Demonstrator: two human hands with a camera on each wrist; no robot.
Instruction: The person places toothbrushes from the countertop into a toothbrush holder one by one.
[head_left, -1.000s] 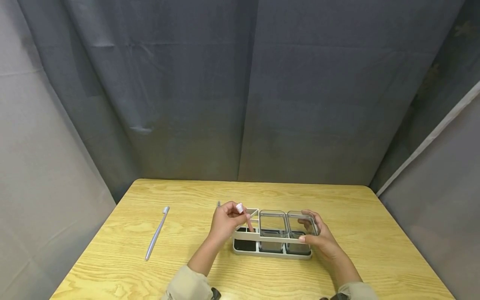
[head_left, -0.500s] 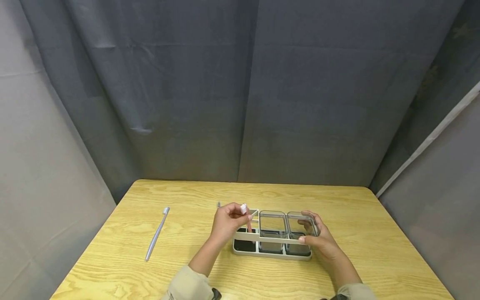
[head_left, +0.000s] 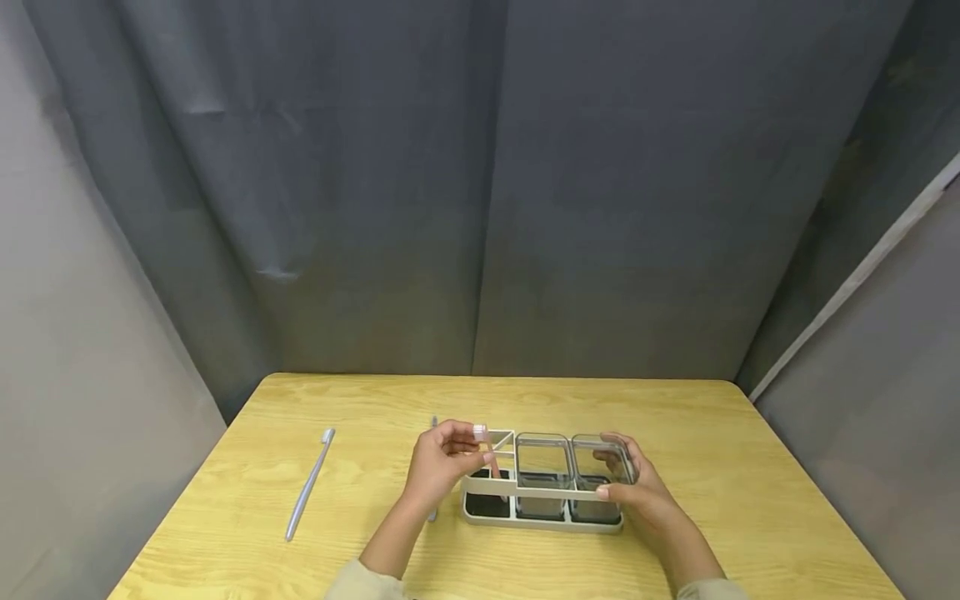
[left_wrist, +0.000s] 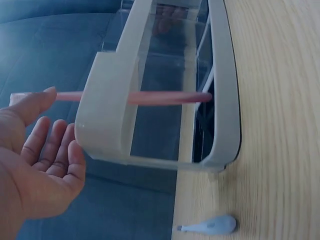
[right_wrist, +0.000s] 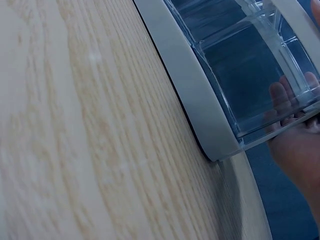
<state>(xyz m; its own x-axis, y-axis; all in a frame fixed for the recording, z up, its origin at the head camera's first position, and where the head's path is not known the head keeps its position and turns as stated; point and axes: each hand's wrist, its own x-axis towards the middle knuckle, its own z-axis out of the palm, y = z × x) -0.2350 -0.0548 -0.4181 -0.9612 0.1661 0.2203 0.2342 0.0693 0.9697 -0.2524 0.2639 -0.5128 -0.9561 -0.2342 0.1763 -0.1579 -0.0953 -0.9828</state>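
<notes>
A pink toothbrush with a white head is pinched near its head by my left hand, between thumb and fingers. Its handle passes down through the left top opening of a beige holder, its lower end at the black base in the left wrist view. Two clear cups sit in the holder's middle and right places. My right hand grips the holder's right end, thumb on the front rail and fingers behind the clear right cup.
On the table to the left lies a bluish-grey toothbrush. A slim bluish-grey stick lies left of the holder, mostly hidden by my left hand. Grey curtains surround the table.
The head view has tilted slightly upward. My left hand and the pink toothbrush's head have shifted a little to the left. The right hand keeps its hold and the holder stays in place.
</notes>
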